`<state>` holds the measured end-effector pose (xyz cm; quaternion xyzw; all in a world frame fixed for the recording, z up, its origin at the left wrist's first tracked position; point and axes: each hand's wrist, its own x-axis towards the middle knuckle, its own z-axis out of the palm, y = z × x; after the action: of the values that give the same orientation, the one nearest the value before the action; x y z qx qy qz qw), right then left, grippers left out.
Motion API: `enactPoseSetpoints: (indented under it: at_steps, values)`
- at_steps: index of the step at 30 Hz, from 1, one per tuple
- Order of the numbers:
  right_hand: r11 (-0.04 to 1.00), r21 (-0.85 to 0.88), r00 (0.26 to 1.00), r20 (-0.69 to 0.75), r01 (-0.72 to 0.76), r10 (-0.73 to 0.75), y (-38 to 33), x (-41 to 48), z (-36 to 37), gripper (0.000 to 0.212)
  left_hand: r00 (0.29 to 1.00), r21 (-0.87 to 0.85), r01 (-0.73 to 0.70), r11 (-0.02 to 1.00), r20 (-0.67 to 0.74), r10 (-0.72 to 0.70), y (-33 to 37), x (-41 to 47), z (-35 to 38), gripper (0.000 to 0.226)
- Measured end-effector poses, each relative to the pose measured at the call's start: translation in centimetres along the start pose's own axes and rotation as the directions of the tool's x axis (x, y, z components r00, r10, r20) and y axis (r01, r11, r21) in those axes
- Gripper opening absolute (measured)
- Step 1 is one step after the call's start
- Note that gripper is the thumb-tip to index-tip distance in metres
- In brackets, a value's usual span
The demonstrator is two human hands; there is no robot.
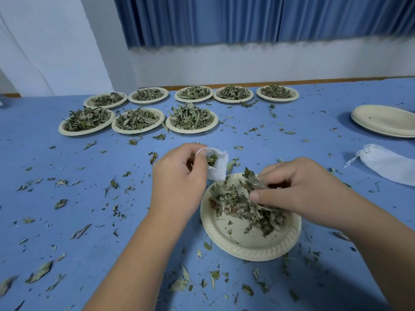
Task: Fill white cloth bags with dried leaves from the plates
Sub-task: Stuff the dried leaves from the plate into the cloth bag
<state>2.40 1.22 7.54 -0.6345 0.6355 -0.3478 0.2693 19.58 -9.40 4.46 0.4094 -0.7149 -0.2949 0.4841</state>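
White cloth bag (219,164) barely started, few leaves (211,159) in; left hand (179,176) pinching its mouth, right hand (298,187) gripping a clump (249,185) off near plate (244,241), 8 full plates (193,131) left imo.

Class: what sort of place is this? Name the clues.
Probably a plain workroom or classroom: a long blue table, rows of leaf-filled plates, blue curtains behind.

white cloth bag (219,163), matt embossed plate (251,248)
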Motion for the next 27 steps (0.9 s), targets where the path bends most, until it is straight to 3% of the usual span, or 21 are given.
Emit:
enactPoseSetpoints:
  at_steps: [3,8,14,22,27]
  values:
    - [0.998,0.052,0.998,-0.033,-0.045,0.047,-0.1,0.7,-0.3,0.052,0.999,0.039,-0.028,0.999,0.030,0.027,-0.1,-0.1,0.2,0.017]
    - [0.996,0.040,0.997,-0.024,-0.078,0.079,-0.4,1.7,-0.5,0.047,0.995,0.081,-0.063,0.995,0.086,0.056,0.1,-0.3,0.4,0.017]
    - [0.976,-0.215,0.999,-0.028,-0.038,0.033,-0.8,2.8,0.2,0.018,0.993,0.005,0.023,1.000,0.113,-0.024,0.3,-0.4,0.7,0.016]
    - [0.846,-0.530,0.996,-0.089,-0.057,0.011,-0.7,3.4,1.6,0.034,0.986,-0.102,0.116,0.988,0.132,-0.102,0.7,-0.8,1.3,0.019]
    - [0.814,-0.567,0.989,-0.131,-0.129,0.065,-1.4,3.5,2.0,0.040,0.983,-0.147,0.149,0.978,0.131,-0.130,0.7,-0.8,1.5,0.018]
